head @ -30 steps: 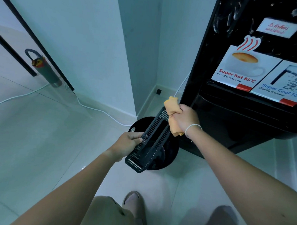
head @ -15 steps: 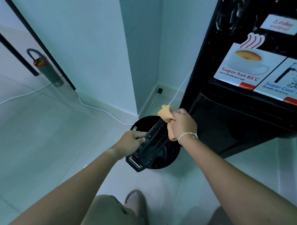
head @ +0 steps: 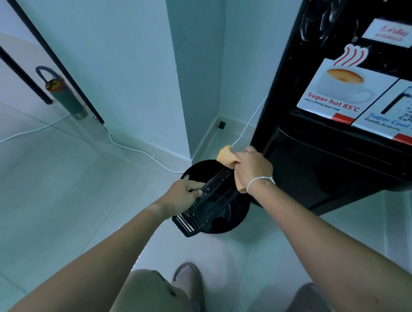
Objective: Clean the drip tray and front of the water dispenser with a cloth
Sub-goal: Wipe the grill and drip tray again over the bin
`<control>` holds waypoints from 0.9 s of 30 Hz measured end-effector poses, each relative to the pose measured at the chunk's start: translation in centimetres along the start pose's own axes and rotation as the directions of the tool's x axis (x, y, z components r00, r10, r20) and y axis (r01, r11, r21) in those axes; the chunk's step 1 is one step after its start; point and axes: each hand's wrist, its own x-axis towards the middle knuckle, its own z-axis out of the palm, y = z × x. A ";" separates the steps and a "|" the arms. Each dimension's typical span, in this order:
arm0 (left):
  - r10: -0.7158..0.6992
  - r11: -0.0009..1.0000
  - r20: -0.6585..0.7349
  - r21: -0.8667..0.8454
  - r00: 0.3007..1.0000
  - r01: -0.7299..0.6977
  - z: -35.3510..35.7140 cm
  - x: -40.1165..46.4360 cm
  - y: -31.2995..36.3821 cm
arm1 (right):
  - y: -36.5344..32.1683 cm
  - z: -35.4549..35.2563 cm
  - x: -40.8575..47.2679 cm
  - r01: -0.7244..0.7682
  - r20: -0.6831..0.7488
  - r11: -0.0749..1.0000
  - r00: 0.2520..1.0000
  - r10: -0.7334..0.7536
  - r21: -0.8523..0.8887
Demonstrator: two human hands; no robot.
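Drip tray being wiped over a bin, right by the dispenser

The black slotted drip tray (head: 207,203) is gripped at its left edge by the left hand (head: 183,197), while an orange cloth (head: 226,155) is bunched in the right hand (head: 253,168) and pressed on the tray's far end. A round black bin (head: 239,216) is seen below, with the black water dispenser (head: 342,138) just to the right.
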 end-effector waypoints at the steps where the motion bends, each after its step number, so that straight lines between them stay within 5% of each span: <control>1: -0.010 1.000 -0.005 -0.016 1.000 0.010 0.1 0.1 0.1 | -0.4 0.2 -0.3 0.009 0.015 1.000 1.000 -0.009 0.030; 5: -0.032 0.998 0.005 -0.053 0.999 0.032 0.4 0.1 0.3 | -0.7 1.9 -1.9 0.223 -0.005 0.973 0.975 -0.224 -0.052; 9: -0.039 0.988 0.024 -0.149 0.999 0.042 -0.1 -0.5 -0.4 | 1.5 0.7 -0.1 -0.076 -0.048 0.978 0.995 0.087 0.197; 13: -0.054 0.952 -0.075 -0.304 0.996 0.029 -0.3 -0.2 -0.6 | 2.0 0.4 -0.6 -0.351 0.205 0.547 0.928 0.311 0.760; 18: -0.104 0.841 -0.203 -0.540 0.974 -0.023 0.8 1.6 0.9 | 0.4 2.2 -2.8 -0.474 0.451 0.133 0.876 0.173 0.870; 22: -0.155 0.748 -0.298 -0.658 0.942 -0.085 1.0 3.0 1.8 | 0.0 3.5 -4.7 -0.475 0.467 0.332 0.878 0.110 0.815; 27: -0.150 0.688 -0.283 -0.718 0.947 -0.105 1.3 3.2 2.3 | 0.3 3.9 -5.4 -0.470 0.442 0.303 0.883 0.160 0.829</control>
